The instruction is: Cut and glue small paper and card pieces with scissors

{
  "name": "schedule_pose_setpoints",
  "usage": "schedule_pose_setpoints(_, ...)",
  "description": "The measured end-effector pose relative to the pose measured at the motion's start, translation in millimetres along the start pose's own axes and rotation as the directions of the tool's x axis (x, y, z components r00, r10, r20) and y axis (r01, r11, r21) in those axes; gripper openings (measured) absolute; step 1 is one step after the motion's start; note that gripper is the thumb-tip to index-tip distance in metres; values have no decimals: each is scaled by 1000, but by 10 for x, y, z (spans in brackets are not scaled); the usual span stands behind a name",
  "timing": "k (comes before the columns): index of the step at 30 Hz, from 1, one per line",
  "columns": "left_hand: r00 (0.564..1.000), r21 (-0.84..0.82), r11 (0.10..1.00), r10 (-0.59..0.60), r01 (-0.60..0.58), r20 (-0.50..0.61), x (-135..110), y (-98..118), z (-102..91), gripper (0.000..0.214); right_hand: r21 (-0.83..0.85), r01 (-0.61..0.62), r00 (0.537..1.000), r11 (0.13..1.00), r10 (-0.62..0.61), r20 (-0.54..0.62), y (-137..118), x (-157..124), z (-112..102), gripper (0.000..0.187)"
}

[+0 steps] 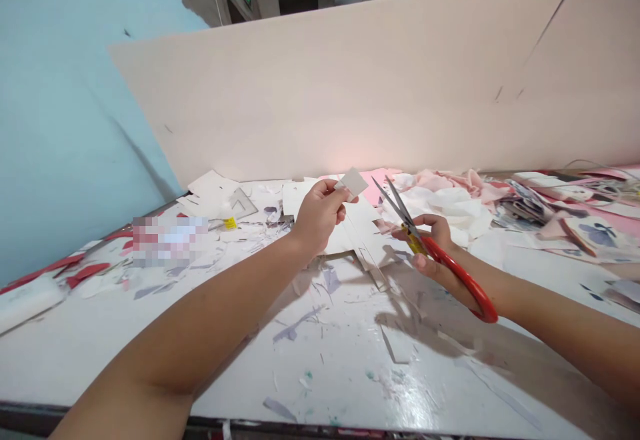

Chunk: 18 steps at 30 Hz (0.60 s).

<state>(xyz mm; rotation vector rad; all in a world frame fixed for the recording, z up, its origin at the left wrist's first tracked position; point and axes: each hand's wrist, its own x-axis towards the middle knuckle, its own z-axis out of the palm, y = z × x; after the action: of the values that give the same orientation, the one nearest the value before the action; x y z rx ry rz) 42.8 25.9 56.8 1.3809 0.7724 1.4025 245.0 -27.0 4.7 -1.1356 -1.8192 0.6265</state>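
Between the thumb and fingers of my left hand point(323, 212) is a small square of greyish-white cardboard point(353, 184), held up above the table. My right hand point(434, 247) grips a pair of scissors point(450, 267) with red handles and a yellow label near the pivot. The scissor blades stand apart and point up and to the left, a short way right of the cardboard square and not touching it. Below both hands lie larger white cardboard sheets point(350, 230) with cut edges.
Paper scraps point(300, 323) litter the white table point(215, 373). Pink and white fabric pieces point(450, 190) are heaped at the back right, beside patterned pieces point(595, 233). Red strips point(87, 273) lie at the left. A pale board point(350, 93) stands along the back edge, beside a blue wall point(60, 93).
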Motion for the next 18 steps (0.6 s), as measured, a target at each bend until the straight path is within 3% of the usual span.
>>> schedule_pose_setpoints(3, 1000, 35, 999, 27, -28, 12, -28, -3, 20, 14, 37, -30, 1000, 999, 30, -3, -7, -4, 10, 62)
schedule_pose_setpoints(9, 996, 155, 986, 52, -63, 74, -121, -39, 79, 22, 1, 6, 994, 1000, -6, 111, -110, -20, -9, 55)
schedule_pose_setpoints(18, 990, 287, 952, 69, -101, 120, -230, -59, 118, 23, 10, -8, 996, 1000, 7, 92, -179, -31, 25, 52)
